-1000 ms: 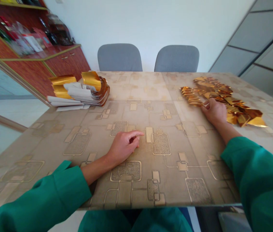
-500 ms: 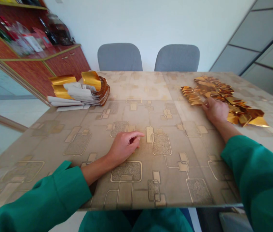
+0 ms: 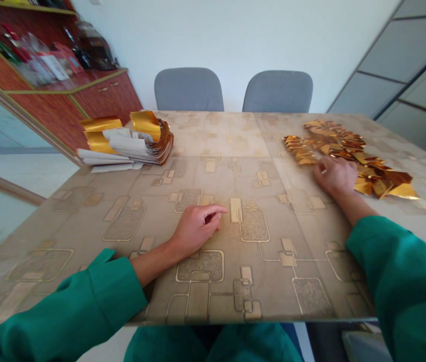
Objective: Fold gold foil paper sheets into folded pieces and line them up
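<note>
My left hand rests on the patterned tablecloth near the middle. Its index finger points right, the other fingers are loosely bent, and nothing is in it. At the right, my right hand lies on the cloth at the near edge of a heap of folded gold foil papers. Its fingers are curled in, their tips partly hidden, and no paper shows in them. Far to the left is a stack of gold-and-white paper sheets, bent over and fanned out, with neither hand near it.
Two grey chairs stand behind the table's far edge against a white wall. A reddish wooden cabinet with bottles and bags is at the back left. Grey panels rise at the right.
My right hand has drawn back very slightly toward me from the gold papers. The left hand keeps its pose. The whole view has shifted a little.
</note>
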A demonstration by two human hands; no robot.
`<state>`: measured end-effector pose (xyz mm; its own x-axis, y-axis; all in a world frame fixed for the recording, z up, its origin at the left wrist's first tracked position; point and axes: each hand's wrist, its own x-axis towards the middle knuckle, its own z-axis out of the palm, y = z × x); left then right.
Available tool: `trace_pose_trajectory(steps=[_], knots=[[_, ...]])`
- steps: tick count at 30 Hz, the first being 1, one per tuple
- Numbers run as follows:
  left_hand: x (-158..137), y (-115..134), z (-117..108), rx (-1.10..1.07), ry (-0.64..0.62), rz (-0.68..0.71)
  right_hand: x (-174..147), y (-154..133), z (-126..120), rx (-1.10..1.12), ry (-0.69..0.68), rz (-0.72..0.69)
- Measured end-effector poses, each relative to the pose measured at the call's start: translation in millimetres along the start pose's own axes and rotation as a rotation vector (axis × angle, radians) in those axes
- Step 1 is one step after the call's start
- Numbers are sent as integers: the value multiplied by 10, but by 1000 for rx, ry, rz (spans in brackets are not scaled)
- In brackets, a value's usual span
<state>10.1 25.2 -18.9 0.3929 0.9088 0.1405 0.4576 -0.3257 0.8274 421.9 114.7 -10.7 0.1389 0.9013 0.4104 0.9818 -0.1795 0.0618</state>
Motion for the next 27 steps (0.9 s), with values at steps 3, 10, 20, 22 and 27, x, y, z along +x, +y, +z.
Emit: trace_pose_trajectory(steps=[3, 10, 20, 22, 27], knots=[[2, -4, 0, 3, 4, 5, -17, -22, 5, -12, -3, -32], [9, -27, 23, -28, 12, 9, -38, -25, -32, -47, -63, -37], [124, 161, -348, 271, -33, 263, -124, -237, -397, 114, -39, 177], [294, 182, -622, 438, -28, 362, -202, -354, -537, 186, -9, 247], [964, 58, -1578, 861, 179, 283, -600, -949, -935, 784, 28, 182]])
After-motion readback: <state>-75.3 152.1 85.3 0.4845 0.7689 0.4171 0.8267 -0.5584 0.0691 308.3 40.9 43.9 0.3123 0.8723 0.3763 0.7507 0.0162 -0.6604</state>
